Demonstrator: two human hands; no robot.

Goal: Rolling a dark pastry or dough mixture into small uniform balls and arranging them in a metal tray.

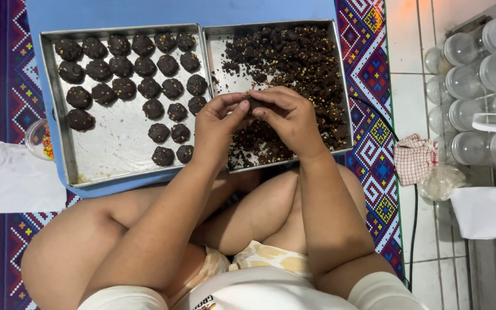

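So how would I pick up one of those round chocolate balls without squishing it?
Take a dough ball at the open near edge of the left tray. Come straight down from above and pinch its rounded sides lightly with your fingertips; it sits low with bare metal around it, so nothing blocks you.

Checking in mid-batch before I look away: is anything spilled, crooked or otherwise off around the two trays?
Nothing serious. The dough balls sit in loose, uneven rows on the left tray, with crumbs at its near-left corner. The right tray holds loose dark dough. Both hands, left hand and right hand, pinch one small piece between them.
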